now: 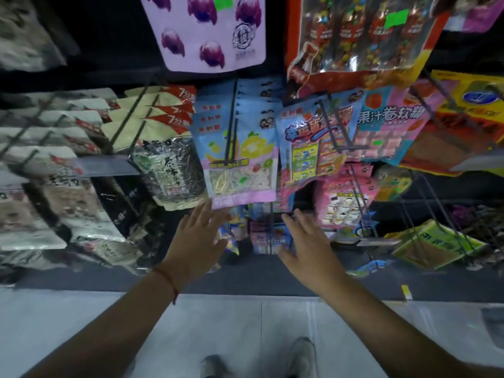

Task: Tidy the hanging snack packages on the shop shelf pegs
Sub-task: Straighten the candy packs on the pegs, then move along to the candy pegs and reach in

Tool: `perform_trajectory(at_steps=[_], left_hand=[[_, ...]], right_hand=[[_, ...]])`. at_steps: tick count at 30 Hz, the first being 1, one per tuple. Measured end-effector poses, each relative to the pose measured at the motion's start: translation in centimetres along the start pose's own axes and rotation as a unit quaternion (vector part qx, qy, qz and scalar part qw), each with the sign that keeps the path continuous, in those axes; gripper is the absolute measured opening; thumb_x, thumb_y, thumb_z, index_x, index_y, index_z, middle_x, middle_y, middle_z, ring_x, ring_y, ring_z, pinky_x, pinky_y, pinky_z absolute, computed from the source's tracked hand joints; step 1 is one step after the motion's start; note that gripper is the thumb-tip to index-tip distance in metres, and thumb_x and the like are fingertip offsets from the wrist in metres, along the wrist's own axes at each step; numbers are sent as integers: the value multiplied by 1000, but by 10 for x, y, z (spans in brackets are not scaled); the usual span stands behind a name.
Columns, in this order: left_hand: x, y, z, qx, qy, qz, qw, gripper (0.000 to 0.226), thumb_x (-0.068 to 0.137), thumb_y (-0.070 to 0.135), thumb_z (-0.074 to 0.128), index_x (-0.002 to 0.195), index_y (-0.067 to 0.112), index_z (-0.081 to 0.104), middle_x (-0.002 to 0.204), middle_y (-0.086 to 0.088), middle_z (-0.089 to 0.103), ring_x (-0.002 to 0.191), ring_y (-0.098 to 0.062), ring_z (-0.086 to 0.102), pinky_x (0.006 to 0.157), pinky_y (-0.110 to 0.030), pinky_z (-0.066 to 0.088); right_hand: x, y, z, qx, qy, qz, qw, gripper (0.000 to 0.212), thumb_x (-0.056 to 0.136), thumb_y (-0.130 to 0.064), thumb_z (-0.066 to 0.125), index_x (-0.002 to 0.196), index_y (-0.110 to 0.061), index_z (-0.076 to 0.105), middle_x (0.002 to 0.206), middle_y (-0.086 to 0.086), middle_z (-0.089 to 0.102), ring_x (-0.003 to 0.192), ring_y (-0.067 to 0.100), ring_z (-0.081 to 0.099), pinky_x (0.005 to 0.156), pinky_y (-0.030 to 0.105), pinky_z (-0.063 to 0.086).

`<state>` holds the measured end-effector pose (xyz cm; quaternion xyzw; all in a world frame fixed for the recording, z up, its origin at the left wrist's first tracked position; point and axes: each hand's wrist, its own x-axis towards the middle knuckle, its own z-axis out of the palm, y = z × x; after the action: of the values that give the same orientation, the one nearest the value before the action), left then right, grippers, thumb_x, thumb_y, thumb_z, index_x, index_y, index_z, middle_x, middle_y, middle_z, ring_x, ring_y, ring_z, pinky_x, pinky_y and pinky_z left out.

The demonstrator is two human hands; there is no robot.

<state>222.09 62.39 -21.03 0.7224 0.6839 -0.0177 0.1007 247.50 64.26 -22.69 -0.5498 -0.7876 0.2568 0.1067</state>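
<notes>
Snack packages hang on black wire pegs across the shelf. A blue and pink candy packet [240, 148] hangs at centre on a peg [231, 126]. Just below its bottom edge my left hand [197, 236] reaches up with straight spread fingers, fingertips at the packet's lower left corner. My right hand [308, 241] is also open, fingers spread, in front of a lower row of small blue and pink packets [268, 236]. Neither hand holds anything. A seed packet [169, 170] hangs left of centre, and a blue packet with bright lettering [313, 143] hangs to the right.
A lilac packet with purple fruit [212, 31] and a red packet [362, 39] hang above. White bags [54, 170] fill the left pegs. Pink [346, 200], orange [469, 124] and green [433, 244] packets hang right. Pale floor tiles [245, 323] and my shoes lie below.
</notes>
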Motion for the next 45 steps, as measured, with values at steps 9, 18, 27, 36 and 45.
perform_trajectory(at_steps=[9, 18, 27, 36, 45], left_hand=[[-94, -100, 31, 15, -10, 37, 999, 66, 88, 53, 29, 150, 28, 32, 157, -12, 27, 141, -39, 31, 109, -52, 32], [-149, -182, 31, 52, -1, 98, 994, 65, 71, 47, 67, 130, 23, 55, 138, -16, 53, 117, -42, 58, 88, -55, 50], [-146, -174, 38, 50, 23, 129, 990, 63, 85, 49, 59, 141, 22, 47, 149, -16, 41, 132, -40, 44, 100, -52, 42], [-86, -175, 129, 55, 78, 134, 986, 73, 69, 50, 76, 132, 21, 52, 137, -14, 55, 117, -36, 59, 88, -46, 52], [37, -219, 271, 80, 221, 182, 955, 66, 78, 45, 60, 138, 20, 45, 146, -18, 45, 126, -41, 51, 96, -55, 45]], right_hand=[[-37, -113, 73, -124, -50, 22, 991, 72, 98, -51, 40, 155, -25, 5, 163, 4, -8, 149, 30, -8, 120, 44, 1], [-60, -214, 128, -137, -65, 83, 985, 79, 98, -50, 43, 155, -26, -7, 162, 7, -14, 148, 31, -15, 121, 46, -3], [-73, -213, 139, -129, -63, 81, 986, 77, 98, -46, 44, 155, -26, -3, 162, 4, -15, 148, 31, -15, 119, 44, -6], [-27, -160, 209, -98, -68, 55, 991, 78, 97, -46, 46, 155, -29, -2, 161, 2, -18, 148, 30, -16, 119, 42, -6], [54, -73, 323, -93, 8, 73, 993, 79, 98, -51, 42, 151, -38, -15, 157, -9, -27, 146, 23, -24, 118, 39, -10]])
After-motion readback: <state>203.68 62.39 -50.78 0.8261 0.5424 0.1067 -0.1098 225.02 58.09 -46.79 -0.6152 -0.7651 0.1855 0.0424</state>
